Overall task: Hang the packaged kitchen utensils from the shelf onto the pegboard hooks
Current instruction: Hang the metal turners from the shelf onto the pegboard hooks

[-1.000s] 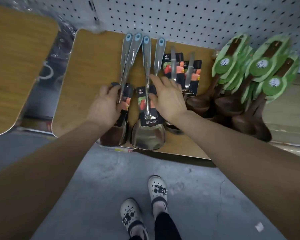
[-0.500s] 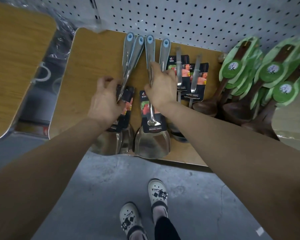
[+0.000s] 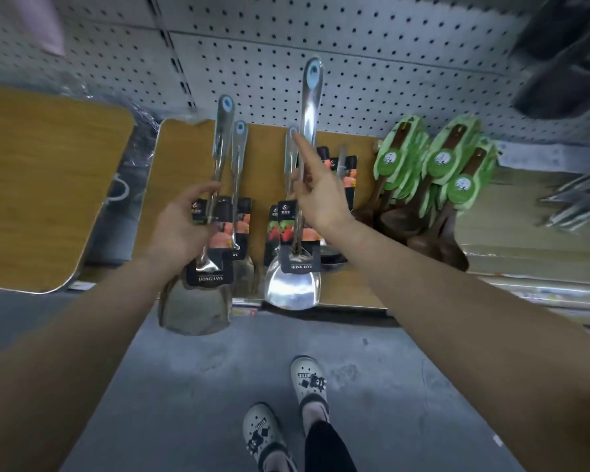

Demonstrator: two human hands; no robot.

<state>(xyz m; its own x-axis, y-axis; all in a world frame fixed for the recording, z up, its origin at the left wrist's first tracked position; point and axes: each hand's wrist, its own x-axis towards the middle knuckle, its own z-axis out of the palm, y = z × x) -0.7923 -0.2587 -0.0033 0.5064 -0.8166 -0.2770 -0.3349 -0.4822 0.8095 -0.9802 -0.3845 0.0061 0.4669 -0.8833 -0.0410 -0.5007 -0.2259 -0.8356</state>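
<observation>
My left hand point(image 3: 179, 229) grips a packaged steel spatula point(image 3: 198, 301) by its handle and black card, lifted off the wooden shelf point(image 3: 184, 158); a second spatula point(image 3: 239, 185) sits just behind it. My right hand point(image 3: 321, 195) holds another packaged spatula point(image 3: 295, 284) by the handle, index finger stretched up along it, its blue-tipped end point(image 3: 312, 76) raised against the white pegboard point(image 3: 355, 73). One more spatula handle point(image 3: 288, 158) shows behind the right hand. No hooks are plainly visible on the pegboard.
Wooden ladles with green cards point(image 3: 433, 185) lie on the shelf at right. More carded utensils point(image 3: 344, 178) rest behind my right hand. A wooden board point(image 3: 38, 185) lies at left, metal utensils point(image 3: 573, 202) at far right. My shoes point(image 3: 286, 417) stand on the grey floor.
Both hands have lifted spatulas up off the shelf. The right hand's spatula rose highest, its handle tip now in front of the pegboard. The view tilted upward.
</observation>
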